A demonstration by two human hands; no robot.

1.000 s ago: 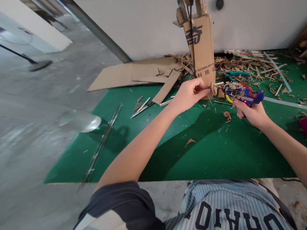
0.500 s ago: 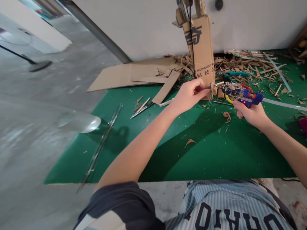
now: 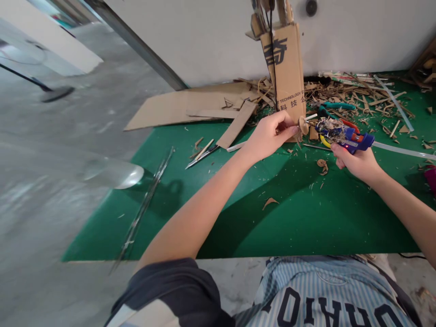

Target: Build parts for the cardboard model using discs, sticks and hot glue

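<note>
My left hand (image 3: 274, 136) pinches a small round cardboard piece (image 3: 303, 126) at the foot of an upright cardboard structure (image 3: 289, 68) with dark printing. In my right hand (image 3: 357, 159) is a blue hot glue gun (image 3: 350, 137), its body matted with cardboard scraps and its small red light lit. The metal nozzle points left and comes up against or very near the round piece; I cannot tell whether they touch. A long translucent glue stick (image 3: 403, 149) sticks out of the gun's back end. Teal-handled pliers (image 3: 339, 105) lie just behind the gun.
Cardboard shavings (image 3: 364, 95) are heaped along the wall. Flat cardboard sheets (image 3: 170, 106) lie at the back left, near a craft knife (image 3: 200, 157). Thin clear strips (image 3: 146, 200) hang past the green table's (image 3: 272, 231) front left edge. Another glue stick (image 3: 395, 102) rests at right.
Almost nothing differs. Both hands, the round cardboard piece and the glue gun keep nearly the same positions.
</note>
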